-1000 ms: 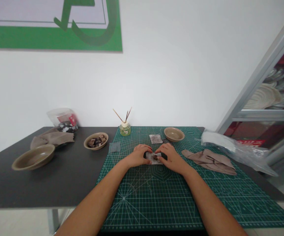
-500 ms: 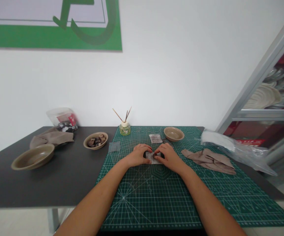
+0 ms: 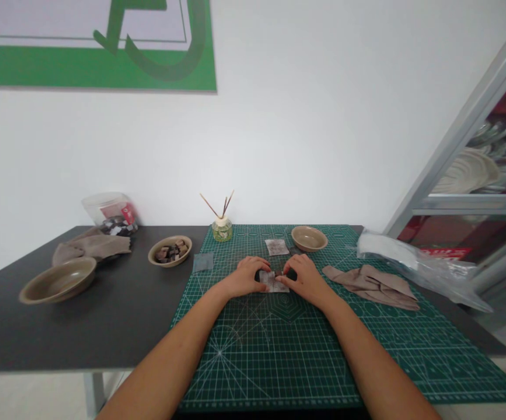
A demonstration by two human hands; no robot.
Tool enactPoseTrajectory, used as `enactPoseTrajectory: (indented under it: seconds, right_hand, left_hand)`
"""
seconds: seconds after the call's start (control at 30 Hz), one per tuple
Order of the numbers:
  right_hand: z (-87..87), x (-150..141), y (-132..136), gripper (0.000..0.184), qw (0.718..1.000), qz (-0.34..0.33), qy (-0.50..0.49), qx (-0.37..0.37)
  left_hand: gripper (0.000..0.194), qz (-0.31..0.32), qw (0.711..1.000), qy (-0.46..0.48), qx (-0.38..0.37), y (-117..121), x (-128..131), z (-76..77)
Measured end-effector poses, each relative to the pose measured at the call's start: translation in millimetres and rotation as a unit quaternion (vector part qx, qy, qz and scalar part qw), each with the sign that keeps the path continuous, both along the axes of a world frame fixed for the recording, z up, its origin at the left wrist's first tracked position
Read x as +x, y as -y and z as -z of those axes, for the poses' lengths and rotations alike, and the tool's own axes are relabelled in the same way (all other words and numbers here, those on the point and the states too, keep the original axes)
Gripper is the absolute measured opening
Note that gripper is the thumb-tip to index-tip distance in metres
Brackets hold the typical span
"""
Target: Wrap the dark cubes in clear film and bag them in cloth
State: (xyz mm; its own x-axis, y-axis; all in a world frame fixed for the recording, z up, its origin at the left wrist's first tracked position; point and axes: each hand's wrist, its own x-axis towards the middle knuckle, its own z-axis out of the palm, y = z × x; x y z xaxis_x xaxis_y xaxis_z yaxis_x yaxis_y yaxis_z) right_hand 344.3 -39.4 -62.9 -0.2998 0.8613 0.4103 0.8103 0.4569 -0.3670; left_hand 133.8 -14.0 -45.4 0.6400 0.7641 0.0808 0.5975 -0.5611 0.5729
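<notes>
A smudged, light grey square sheet (image 3: 269,283), like worn sandpaper, lies on the green cutting mat between my hands. My left hand (image 3: 247,276) grips its left side, thumb at the near edge and fingers curled over the far edge. At the right part of the sheet, my right hand (image 3: 306,279) pinches a small brown piece between thumb and fingers; most of that piece is hidden. Just beyond the hands lies a second smudged square (image 3: 276,247). Further left on the mat is a blue-grey square sheet (image 3: 203,262).
A bowl of small brown blocks (image 3: 170,251), a tan bowl (image 3: 59,281), a crumpled cloth (image 3: 93,245) and a clear jar (image 3: 111,212) stand left. A reed diffuser (image 3: 222,228) and another bowl (image 3: 309,238) are behind. At right lie a brown cloth (image 3: 373,286) and plastic bag (image 3: 419,265).
My right fingers have shifted slightly right with the small piece, so more of the sheet's middle shows. My left hand stays in place.
</notes>
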Motion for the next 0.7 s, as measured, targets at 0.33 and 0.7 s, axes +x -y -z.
enactPoseTrajectory:
  seconds: [0.33, 0.7]
  right_hand:
    - [1.0, 3, 1, 0.036, 0.998, -0.051, 0.025, 0.003]
    - [-9.2, 3, 8, 0.036, 0.996, -0.086, 0.015, -0.031]
  left_hand:
    - [0.040, -0.004, 1.000, -0.003, -0.004, 1, 0, -0.9]
    - [0.042, -0.006, 1.000, -0.007, -0.009, 2, 0, -2.3]
